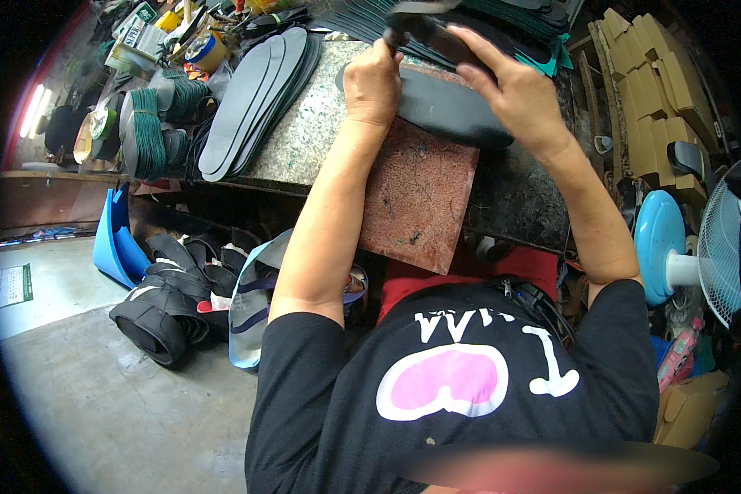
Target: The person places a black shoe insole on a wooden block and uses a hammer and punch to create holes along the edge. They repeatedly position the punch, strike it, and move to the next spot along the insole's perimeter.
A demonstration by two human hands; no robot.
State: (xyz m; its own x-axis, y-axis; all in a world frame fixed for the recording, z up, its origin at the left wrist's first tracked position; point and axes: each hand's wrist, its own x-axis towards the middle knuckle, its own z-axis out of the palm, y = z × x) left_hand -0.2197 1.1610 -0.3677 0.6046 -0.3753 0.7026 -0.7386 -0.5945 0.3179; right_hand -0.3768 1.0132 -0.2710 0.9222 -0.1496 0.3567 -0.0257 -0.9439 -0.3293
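Observation:
At the bench's far edge, my left hand point(373, 82) is closed in a fist against one end of a dark curved piece point(440, 39). My right hand point(514, 90) has its fingers and thumb around the other end. The piece's exact kind cannot be made out; its upper part shows a lighter grey curve. Below it lies a black shoe sole point(449, 107), flat and partly hidden by both hands. The sole overlaps a worn reddish-brown board point(420, 193). To the left of my left hand is a fanned stack of dark soles point(251, 107).
Green-edged sheets point(362, 25) lie at the back of the speckled bench top point(309, 123). Bound bundles point(144, 123) and a tub point(206, 51) stand far left. Black padded pieces point(160, 313) lie on the floor beside a light-blue bag point(247, 317). Cardboard boxes point(663, 90) and a fan point(720, 247) stand right.

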